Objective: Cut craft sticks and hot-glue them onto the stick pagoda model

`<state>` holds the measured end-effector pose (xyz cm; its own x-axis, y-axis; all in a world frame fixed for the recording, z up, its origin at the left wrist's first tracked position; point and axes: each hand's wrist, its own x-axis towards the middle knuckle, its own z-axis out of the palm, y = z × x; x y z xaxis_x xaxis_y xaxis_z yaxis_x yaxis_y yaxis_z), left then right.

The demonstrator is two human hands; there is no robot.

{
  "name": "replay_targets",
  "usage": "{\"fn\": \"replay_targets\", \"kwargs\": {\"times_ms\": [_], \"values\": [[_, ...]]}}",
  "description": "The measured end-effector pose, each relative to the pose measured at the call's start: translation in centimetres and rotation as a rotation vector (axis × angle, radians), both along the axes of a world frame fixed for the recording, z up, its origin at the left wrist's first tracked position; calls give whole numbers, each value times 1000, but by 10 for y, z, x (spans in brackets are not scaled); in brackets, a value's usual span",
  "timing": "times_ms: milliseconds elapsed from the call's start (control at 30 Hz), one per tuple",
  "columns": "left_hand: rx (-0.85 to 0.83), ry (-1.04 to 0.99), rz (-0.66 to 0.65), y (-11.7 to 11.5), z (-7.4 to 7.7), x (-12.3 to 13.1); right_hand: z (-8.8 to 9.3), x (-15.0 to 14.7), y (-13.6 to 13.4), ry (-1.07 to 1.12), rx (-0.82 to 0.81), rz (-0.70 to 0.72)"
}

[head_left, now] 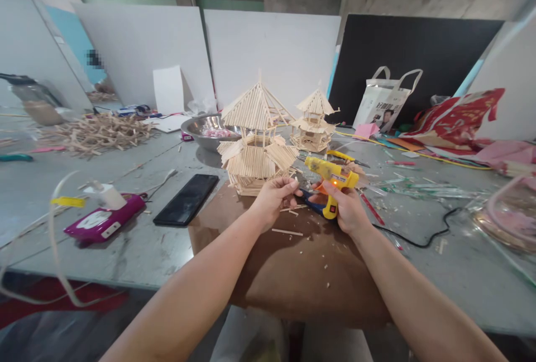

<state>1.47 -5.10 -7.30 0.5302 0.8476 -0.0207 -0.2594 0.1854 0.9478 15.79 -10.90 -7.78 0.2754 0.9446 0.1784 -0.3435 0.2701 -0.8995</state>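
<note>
My right hand (349, 208) is wrapped round a yellow hot glue gun (326, 169) with a small orange light lit on its side; its nozzle points left. Close by, my left hand (280, 197) is closed in a pinch, with the pale tip of what looks like a short wooden stick (296, 180) showing at the fingertips. Just beyond that hand stands a two-tiered pavilion model (257, 155) of thin wooden sticks. Part of its upper roof is open framework on the right side. Dark blue-handled pliers (312, 201) lie partly hidden behind the glue gun.
A smaller stick pavilion (315, 122) and a metal bowl (201, 139) stand behind. A brown board (293, 272) lies under my hands with stick scraps. Left are a black phone (186, 200), a purple power strip (106, 219) and a stick pile (100, 133). A black cord (427, 242) runs right.
</note>
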Motion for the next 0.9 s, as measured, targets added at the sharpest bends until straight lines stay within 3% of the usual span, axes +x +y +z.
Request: {"fn": "replay_targets", "kwargs": {"times_ms": [200,900], "values": [[-79,-86,-99,3,1,-4,-1,5,1,-80,37,-40],[-86,-236,-90,8,5,-9,0,6,-1,-204,12,-76]]}}
